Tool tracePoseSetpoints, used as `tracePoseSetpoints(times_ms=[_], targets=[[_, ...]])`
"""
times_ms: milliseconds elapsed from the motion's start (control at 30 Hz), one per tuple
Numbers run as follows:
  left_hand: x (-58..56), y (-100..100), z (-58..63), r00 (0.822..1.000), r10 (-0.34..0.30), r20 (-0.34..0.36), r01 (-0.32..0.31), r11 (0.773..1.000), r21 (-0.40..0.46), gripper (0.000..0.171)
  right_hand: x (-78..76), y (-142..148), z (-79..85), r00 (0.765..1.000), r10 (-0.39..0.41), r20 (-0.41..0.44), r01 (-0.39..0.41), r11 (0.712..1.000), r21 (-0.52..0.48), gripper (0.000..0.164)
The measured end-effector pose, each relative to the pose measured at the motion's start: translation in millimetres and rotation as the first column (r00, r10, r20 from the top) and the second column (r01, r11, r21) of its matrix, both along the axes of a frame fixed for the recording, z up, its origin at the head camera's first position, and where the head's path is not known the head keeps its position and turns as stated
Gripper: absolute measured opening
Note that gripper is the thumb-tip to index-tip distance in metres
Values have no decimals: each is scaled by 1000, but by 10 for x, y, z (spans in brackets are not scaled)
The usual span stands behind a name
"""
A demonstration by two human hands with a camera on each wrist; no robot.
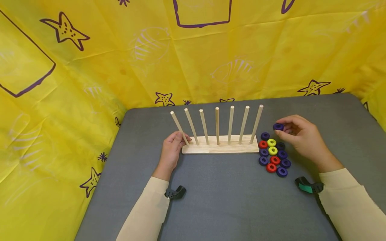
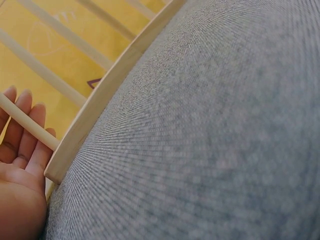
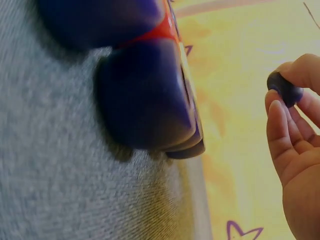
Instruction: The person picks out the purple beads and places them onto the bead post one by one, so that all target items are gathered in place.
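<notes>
A pale wooden peg rack point(image 1: 205, 149) stands on the grey table, with a row of several upright bare pegs. My left hand point(image 1: 171, 150) rests at the rack's left end. In the left wrist view its loosely straight fingers point(image 2: 26, 120) extend behind the end peg point(image 2: 30, 124); the thumb is hidden there. Right of the rack, my right hand point(image 1: 304, 137) pinches a dark blue ring point(image 1: 278, 127) between thumb and fingers, raised above the table. The same ring point(image 3: 285, 90) shows between the fingertips in the right wrist view.
Loose rings lie clustered right of the rack: several blue ones point(image 1: 281, 172), several red ones point(image 1: 271, 167) and two yellow ones point(image 1: 272, 151). A yellow patterned cloth point(image 1: 193, 63) hangs behind and to the left of the grey table point(image 1: 223, 201).
</notes>
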State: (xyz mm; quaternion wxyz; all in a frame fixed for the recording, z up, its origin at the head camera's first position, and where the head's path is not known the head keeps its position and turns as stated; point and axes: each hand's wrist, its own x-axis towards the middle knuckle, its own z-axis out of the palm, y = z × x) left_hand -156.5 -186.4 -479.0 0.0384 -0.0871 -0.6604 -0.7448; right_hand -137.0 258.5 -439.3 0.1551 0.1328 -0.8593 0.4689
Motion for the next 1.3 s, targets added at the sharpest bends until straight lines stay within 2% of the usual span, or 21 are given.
tracePoseSetpoints(times_ms=[300,767,1100,1300], targets=[[10,-7,-44,1000,-7,-4,7,1000,16,57,16,-52,52,998,35,-52,-39,997,-71,42],[17,12,-27,1000,0,6,0,1000,21,52,111,-170,255,989,82,-119,-90,993,-71,43],[10,-1,-22,1000,15,11,-15,1000,2,47,187,-249,426,982,59,-181,-71,996,-60,47],[4,-5,-10,1000,13,8,-12,1000,-9,47,201,-278,505,967,67,-246,-84,995,-59,53]])
